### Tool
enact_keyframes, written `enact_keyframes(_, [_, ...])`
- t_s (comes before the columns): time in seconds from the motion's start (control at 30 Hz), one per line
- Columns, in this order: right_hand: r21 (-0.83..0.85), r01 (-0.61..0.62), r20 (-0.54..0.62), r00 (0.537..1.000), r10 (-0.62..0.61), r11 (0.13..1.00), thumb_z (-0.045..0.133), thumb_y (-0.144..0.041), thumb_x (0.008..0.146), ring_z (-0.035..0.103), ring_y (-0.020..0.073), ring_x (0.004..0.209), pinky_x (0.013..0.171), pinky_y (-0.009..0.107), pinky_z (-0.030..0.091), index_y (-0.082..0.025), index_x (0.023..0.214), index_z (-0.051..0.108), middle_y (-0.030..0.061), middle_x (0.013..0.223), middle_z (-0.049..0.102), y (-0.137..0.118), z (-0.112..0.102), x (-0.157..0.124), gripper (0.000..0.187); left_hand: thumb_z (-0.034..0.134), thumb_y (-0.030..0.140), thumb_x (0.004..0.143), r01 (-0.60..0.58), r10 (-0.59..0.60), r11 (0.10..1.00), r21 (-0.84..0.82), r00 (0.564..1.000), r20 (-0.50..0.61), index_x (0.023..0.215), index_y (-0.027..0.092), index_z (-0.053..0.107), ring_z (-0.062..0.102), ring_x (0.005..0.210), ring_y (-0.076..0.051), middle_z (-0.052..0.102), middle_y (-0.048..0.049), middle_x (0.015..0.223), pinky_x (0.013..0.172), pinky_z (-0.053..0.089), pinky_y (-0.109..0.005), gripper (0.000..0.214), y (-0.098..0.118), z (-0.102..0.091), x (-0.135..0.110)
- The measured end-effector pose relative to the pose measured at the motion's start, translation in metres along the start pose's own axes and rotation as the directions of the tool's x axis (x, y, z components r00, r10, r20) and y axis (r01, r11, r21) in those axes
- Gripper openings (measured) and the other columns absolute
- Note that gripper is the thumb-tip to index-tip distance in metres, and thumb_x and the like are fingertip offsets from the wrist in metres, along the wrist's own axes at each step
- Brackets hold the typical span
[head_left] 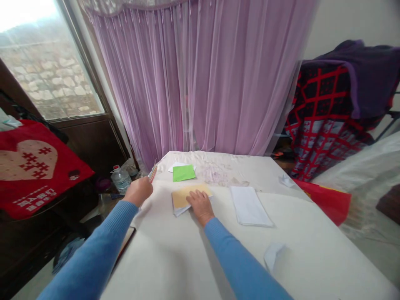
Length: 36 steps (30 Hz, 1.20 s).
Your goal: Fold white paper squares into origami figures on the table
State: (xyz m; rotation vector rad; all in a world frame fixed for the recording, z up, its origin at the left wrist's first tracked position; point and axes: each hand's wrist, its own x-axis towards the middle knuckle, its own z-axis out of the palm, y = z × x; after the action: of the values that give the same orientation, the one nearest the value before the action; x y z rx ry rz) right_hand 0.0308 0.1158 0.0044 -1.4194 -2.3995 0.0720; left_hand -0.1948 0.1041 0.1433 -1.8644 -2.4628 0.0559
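My left hand is closed in a fist at the left edge of the table. Out of its top stick several thin pencil-like sticks; their exact kind is too small to make out. My right hand lies with fingers stretched over a yellow sheet of paper, which rests on white sheets. Behind it a bright green piece of paper lies partly over a white one. To the right of my right hand is a stack of white paper.
A white cloth covers the table. A folded white scrap lies near the front, and another crumpled scrap at the right edge. Purple curtains hang behind. On the left are a red bag and a plastic bottle.
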Motion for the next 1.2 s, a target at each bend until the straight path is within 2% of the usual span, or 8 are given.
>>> enact_keyframes(0.13, [0.073,-0.01,0.109,0.994,0.002,0.997,0.048,-0.016,0.086,0.036,0.0291,0.136,0.109,0.055,0.022,-0.025,0.133,0.052,0.0119,0.147,0.044,-0.008,0.018,-0.016,0.048,0.036,0.015,0.086,-0.068,0.07,0.997,0.026,0.996,-0.057,0.108,0.01,0.061,0.069,0.095,-0.031,0.071,-0.0209,0.099,0.08,0.051,-0.039,0.034,0.022,0.0,-0.006])
enact_keyframes(0.27, [0.135,0.04,0.08,0.995,-0.051,0.99,0.056,-0.022,0.077,0.028,0.0314,0.14,0.112,0.057,0.012,-0.022,0.132,0.053,0.0134,0.149,0.039,0.002,0.006,-0.03,0.055,0.035,0.01,0.087,-0.215,0.216,0.976,0.027,0.973,-0.077,0.105,0.011,0.06,0.07,0.09,-0.028,0.07,-0.0188,0.091,0.078,0.053,-0.037,0.03,0.065,0.015,-0.007])
enact_keyframes(0.5, [0.152,-0.087,0.003,0.996,0.087,0.985,0.051,-0.018,0.083,0.036,0.0274,0.135,0.113,0.052,0.017,-0.024,0.116,0.063,0.0094,0.141,0.05,0.018,0.008,-0.078,0.035,0.03,0.004,0.09,-0.46,0.463,0.886,0.059,0.88,-0.102,0.117,0.012,0.053,0.066,0.098,-0.025,0.063,-0.0176,0.11,0.076,0.054,-0.035,0.036,0.124,0.072,-0.025])
enact_keyframes(0.63, [0.178,-0.129,-0.026,0.99,0.135,0.976,0.05,-0.02,0.087,0.043,0.023,0.13,0.112,0.045,0.021,-0.025,0.115,0.063,0.0065,0.136,0.056,0.021,0.017,-0.093,0.031,0.04,0.006,0.088,-0.532,0.536,0.844,0.076,0.841,-0.069,0.126,0.015,0.051,0.06,0.109,-0.025,0.055,-0.0171,0.131,0.082,0.053,-0.034,0.04,0.121,0.116,-0.041])
enact_keyframes(0.7, [0.187,-0.134,-0.046,0.988,0.145,0.973,0.05,-0.02,0.087,0.045,0.022,0.128,0.112,0.042,0.022,-0.024,0.112,0.064,0.0059,0.134,0.057,0.021,0.018,-0.093,0.029,0.046,0.022,0.092,-0.577,0.581,0.814,0.066,0.809,-0.091,0.128,0.015,0.049,0.056,0.114,-0.028,0.05,-0.0176,0.138,0.084,0.052,-0.037,0.037,0.115,0.128,-0.044])
enact_keyframes(0.8, [0.195,-0.154,-0.067,0.983,0.17,0.969,0.049,-0.017,0.086,0.046,0.0218,0.126,0.111,0.041,0.024,-0.023,0.107,0.065,0.0063,0.131,0.059,0.02,0.015,-0.09,0.027,0.052,0.036,0.09,-0.602,0.602,0.798,0.021,0.795,-0.082,0.123,0.017,0.053,0.056,0.112,-0.028,0.054,-0.0152,0.134,0.087,0.05,-0.039,0.038,0.11,0.129,-0.04])
enact_keyframes(1.03, [0.127,-0.317,-0.057,0.944,0.326,0.94,0.048,-0.017,0.085,0.047,0.0238,0.124,0.105,0.04,0.03,-0.022,0.106,0.065,0.0078,0.129,0.06,0.026,0.01,-0.082,0.027,0.059,0.035,0.087,-0.653,0.648,0.756,-0.045,0.757,-0.084,0.115,0.022,0.054,0.054,0.109,-0.025,0.057,-0.0089,0.119,0.088,0.046,-0.037,0.032,0.113,0.121,-0.028])
enact_keyframes(1.2, [0.094,-0.278,-0.011,0.96,0.28,0.956,0.049,-0.02,0.086,0.048,0.0218,0.123,0.105,0.038,0.032,-0.024,0.109,0.064,0.0052,0.129,0.06,0.028,0.006,-0.077,0.028,0.052,0.031,0.091,-0.698,0.693,0.715,-0.052,0.716,-0.078,0.118,0.026,0.053,0.053,0.111,-0.022,0.057,-0.0077,0.121,0.09,0.044,-0.034,0.027,0.107,0.126,-0.022])
